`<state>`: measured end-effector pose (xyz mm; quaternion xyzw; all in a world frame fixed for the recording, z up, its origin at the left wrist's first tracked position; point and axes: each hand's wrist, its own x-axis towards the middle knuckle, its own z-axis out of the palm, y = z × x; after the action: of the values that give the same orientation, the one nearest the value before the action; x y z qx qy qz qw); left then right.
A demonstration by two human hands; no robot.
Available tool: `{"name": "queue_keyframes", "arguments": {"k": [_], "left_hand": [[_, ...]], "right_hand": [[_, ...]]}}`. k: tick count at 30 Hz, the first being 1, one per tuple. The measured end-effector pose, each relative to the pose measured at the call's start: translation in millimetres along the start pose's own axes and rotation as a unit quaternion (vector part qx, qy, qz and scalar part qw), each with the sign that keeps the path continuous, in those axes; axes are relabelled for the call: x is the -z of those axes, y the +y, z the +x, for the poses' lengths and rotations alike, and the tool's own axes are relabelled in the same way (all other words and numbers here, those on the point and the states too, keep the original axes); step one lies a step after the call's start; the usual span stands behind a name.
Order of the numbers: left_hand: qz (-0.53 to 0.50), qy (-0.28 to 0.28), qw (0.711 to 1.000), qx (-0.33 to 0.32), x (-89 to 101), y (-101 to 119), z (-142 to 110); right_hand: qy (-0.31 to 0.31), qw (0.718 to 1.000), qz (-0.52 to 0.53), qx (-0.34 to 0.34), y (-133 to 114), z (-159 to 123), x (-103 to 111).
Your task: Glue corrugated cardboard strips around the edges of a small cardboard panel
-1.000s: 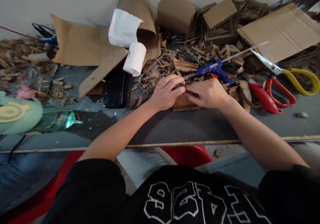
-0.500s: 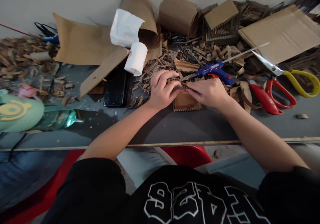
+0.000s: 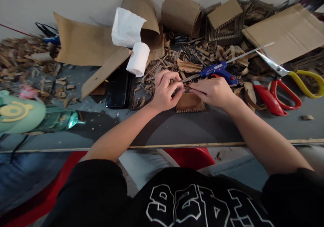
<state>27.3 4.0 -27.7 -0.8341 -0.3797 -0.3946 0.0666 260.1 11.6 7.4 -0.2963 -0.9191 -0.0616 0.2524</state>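
A small cardboard box (image 3: 190, 103) with corrugated edges sits on the table in front of me. At its far side, a thin cardboard strip (image 3: 186, 86) runs between my fingertips, mostly hidden by them. My left hand (image 3: 167, 88) pinches the strip's left end between thumb and fingers. My right hand (image 3: 212, 91) is closed on the right end, fingers pressed together and pointing left. Just behind the right hand lies a blue glue gun (image 3: 219, 71), a glue stick poking out of its back.
Scissors (image 3: 280, 71) and a red-handled cutter (image 3: 270, 98) lie to the right. A black phone (image 3: 116, 92), a white paper roll (image 3: 138, 59) and a wooden board (image 3: 106, 72) are left. Cardboard tubes (image 3: 181, 13) and scraps fill the back. A green bottle (image 3: 58, 118) lies far left.
My left fingers have curled a little more and shifted slightly right along the strip. My right hand stays nearly in place, and the box has barely moved.
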Motion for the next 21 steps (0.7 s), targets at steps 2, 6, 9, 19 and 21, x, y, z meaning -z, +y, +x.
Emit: {"name": "queue_keyframes", "arguments": {"k": [2,6,9,19,21], "left_hand": [[0.001,-0.007,1.000,0.002,0.2,0,0],[0.028,-0.003,1.000,-0.001,-0.4,-1,1],[0.035,0.005,0.999,-0.005,-0.5,-1,1],[0.023,0.033,0.999,-0.007,-5.0,-2,-3],[0.022,0.019,1.000,0.000,-6.1,-2,-3]], "right_hand": [[-0.003,1.000,0.007,-0.006,2,-1,1],[-0.008,1.000,0.012,-0.008,4,-2,2],[-0.003,1.000,0.013,-0.013,1,-2,2],[0.024,0.997,0.038,-0.064,-18,3,-3],[0.016,0.997,0.026,-0.069,-18,3,-4]]}}
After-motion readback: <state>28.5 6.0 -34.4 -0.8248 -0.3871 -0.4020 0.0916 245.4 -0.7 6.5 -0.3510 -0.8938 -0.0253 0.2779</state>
